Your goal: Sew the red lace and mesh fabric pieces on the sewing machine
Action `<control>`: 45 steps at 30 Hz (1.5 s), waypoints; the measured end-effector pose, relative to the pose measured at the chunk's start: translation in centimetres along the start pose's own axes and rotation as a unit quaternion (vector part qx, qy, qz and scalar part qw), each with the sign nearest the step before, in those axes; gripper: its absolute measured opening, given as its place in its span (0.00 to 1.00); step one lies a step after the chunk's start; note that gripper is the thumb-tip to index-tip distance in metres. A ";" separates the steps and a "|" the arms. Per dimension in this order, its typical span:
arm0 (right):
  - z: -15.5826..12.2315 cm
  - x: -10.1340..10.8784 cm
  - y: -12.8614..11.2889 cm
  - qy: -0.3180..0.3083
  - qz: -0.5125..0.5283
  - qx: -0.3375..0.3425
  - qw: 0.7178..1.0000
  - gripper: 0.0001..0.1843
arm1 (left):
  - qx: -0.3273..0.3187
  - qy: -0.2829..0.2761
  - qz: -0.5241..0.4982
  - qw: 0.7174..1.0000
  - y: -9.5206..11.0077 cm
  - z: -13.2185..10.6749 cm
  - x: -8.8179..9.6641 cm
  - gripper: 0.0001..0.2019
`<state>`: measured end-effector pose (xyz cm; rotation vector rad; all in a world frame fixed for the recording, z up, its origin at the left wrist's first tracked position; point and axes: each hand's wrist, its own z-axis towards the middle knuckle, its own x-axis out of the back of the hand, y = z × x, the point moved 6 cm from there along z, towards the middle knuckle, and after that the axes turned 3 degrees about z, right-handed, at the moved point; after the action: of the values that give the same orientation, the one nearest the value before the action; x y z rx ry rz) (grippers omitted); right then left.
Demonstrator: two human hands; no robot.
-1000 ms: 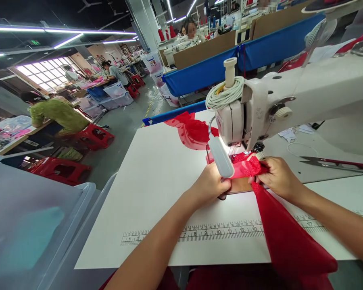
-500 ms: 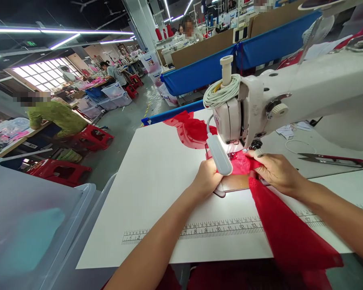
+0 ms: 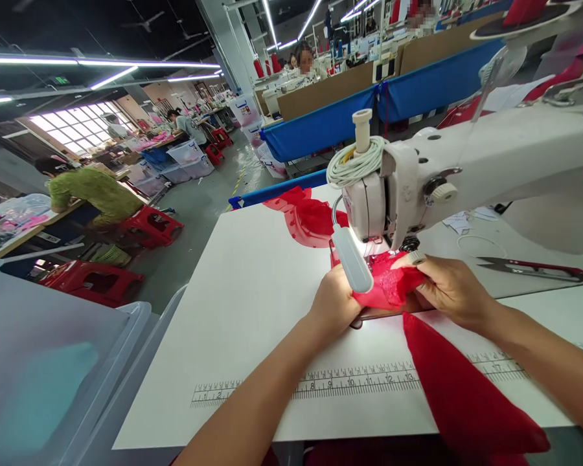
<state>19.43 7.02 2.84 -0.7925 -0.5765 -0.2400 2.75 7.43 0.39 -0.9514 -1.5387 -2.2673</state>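
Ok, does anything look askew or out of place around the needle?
Nothing damaged or spilled. The red lace is bunched, not flat, by the sewing machine between the left hand and right hand; its tail hangs off the table front. The snips lie apart, to the right.

The red cloth point(image 3: 459, 382) looks matt and lacy near the needle; the sewing machine point(image 3: 466, 168) is glossy white, the table point(image 3: 252, 291) smooth.

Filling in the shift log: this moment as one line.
left hand: on red lace fabric, fingertips behind lamp; right hand: pinching fabric; sewing machine: fabric beneath head; thread snips: untouched
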 end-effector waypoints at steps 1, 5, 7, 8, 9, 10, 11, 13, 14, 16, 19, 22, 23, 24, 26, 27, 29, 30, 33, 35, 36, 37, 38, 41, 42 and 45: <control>-0.2 -0.1 0.1 -0.017 -0.001 0.014 1.000 0.10 | -0.014 0.001 0.009 1.000 0.2 -0.2 0.0 0.13; -1.4 -0.9 0.1 -0.091 -0.029 0.086 0.992 0.15 | -0.131 0.012 0.147 0.980 1.6 -1.0 -0.1 0.09; -1.8 -1.3 0.1 -0.102 -0.056 0.113 0.987 0.23 | -0.200 0.033 0.268 0.942 2.4 -1.5 -0.4 0.11; -2.0 -1.4 0.1 -0.101 -0.069 0.119 0.985 0.25 | -0.223 0.042 0.316 0.921 2.7 -1.7 -0.6 0.12; -2.0 -1.5 0.2 -0.097 -0.081 0.119 0.985 0.24 | -0.233 0.048 0.346 0.908 2.8 -1.9 -0.8 0.13; -2.1 -1.6 0.2 -0.092 -0.094 0.117 0.984 0.23 | -0.238 0.048 0.364 0.899 3.0 -2.1 -0.9 0.12; -2.0 -1.7 0.2 -0.087 -0.106 0.115 0.984 0.21 | -0.238 0.041 0.376 0.895 3.1 -2.2 -1.1 0.11; -1.9 -1.7 0.1 -0.079 -0.131 0.117 0.981 0.17 | -0.230 0.017 0.383 0.895 3.3 -2.5 -1.3 0.12; -1.7 -1.6 -0.1 -0.074 -0.145 0.119 0.979 0.15 | -0.225 0.008 0.382 0.896 3.4 -2.6 -1.4 0.14; -1.5 -1.4 -0.6 -0.071 -0.172 0.129 0.974 0.14 | -0.222 -0.003 0.371 0.902 3.9 -2.9 -1.3 0.17; -1.1 -1.0 -1.2 -0.072 -0.197 0.141 0.968 0.14 | -0.214 -0.027 0.345 0.913 4.6 -3.2 -1.0 0.22; -1.0 -0.8 -1.5 -0.067 -0.209 0.147 0.965 0.13 | -0.200 -0.054 0.335 0.919 4.9 -3.4 -0.9 0.33; -1.0 -0.8 -1.5 -0.063 -0.214 0.147 0.964 0.13 | -0.197 -0.055 0.332 0.921 4.9 -3.4 -0.9 0.38; -1.0 -0.7 -1.5 -0.061 -0.218 0.147 0.963 0.12 | -0.194 -0.055 0.329 0.923 4.8 -3.5 -0.9 0.43; -1.0 -0.8 -1.4 -0.059 -0.227 0.145 0.961 0.11 | -0.188 -0.046 0.328 0.925 4.6 -3.6 -1.0 0.48; -1.0 -0.8 -1.4 -0.059 -0.230 0.145 0.961 0.11 | -0.187 -0.039 0.330 0.924 4.5 -3.6 -1.1 0.49; -1.0 -0.8 -1.4 -0.057 -0.234 0.144 0.960 0.10 | -0.187 -0.029 0.341 0.921 4.3 -3.8 -1.3 0.49; -1.0 -0.8 -1.4 -0.056 -0.234 0.143 0.960 0.10 | -0.189 -0.026 0.345 0.919 4.3 -3.8 -1.4 0.49; -1.1 -0.8 -1.3 -0.048 -0.232 0.136 0.962 0.10 | -0.199 -0.015 0.349 0.916 4.3 -3.9 -1.5 0.49; -1.1 -0.9 -1.2 -0.041 -0.230 0.130 0.964 0.10 | -0.202 -0.010 0.348 0.915 4.4 -3.8 -1.5 0.49; -1.2 -0.9 -1.1 -0.038 -0.229 0.127 0.964 0.10 | -0.201 -0.010 0.347 0.916 4.4 -3.8 -1.5 0.49; -1.3 -0.9 -1.0 -0.036 -0.228 0.125 0.965 0.10 | -0.199 -0.011 0.347 0.916 4.4 -3.8 -1.4 0.48; -1.3 -1.0 -0.9 -0.035 -0.228 0.122 0.965 0.10 | -0.199 -0.011 0.347 0.916 4.3 -3.7 -1.4 0.48; -1.5 -1.1 -0.6 -0.035 -0.233 0.114 0.965 0.10 | -0.202 -0.010 0.349 0.915 4.3 -3.6 -1.3 0.47; -1.5 -1.1 -0.5 -0.035 -0.233 0.113 0.965 0.10 | -0.204 -0.010 0.350 0.914 4.3 -3.6 -1.2 0.47; -1.6 -1.2 -0.3 -0.036 -0.227 0.113 0.967 0.08 | -0.201 -0.014 0.353 0.913 4.1 -3.4 -1.1 0.48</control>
<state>19.01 5.65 1.43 -0.4414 -0.8359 -0.5573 4.47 2.51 1.97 -1.3702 -0.5584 -2.0265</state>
